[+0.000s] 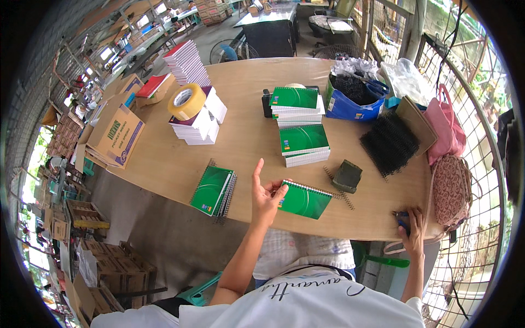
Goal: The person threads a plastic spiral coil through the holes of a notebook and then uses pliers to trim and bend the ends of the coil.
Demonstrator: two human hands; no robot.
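One-corner hold, stray wire nearby

We see the left hand pinching the green notebook near its left end, thumb on the cover, index finger raised clear. The notebook is by the table's front edge, between the coiled stack and the dark block; we cannot tell whether it touches the wood. The right hand is at the pliers; whether it grips them or only rests there, we cannot tell.

We judge that the notebook could swing or slip, being held at one end only. Its binding could snag on the loose coil beside the block. The coiled stack sits right at the front edge, so a forearm's bump could tip it off. The tape, perched on white piles, could roll down if jolted.

We count one notebook in hand, one pair of pliers, one block, one tape roll, one coiled stack and two green-topped piles. The coil heap is too tangled to count.
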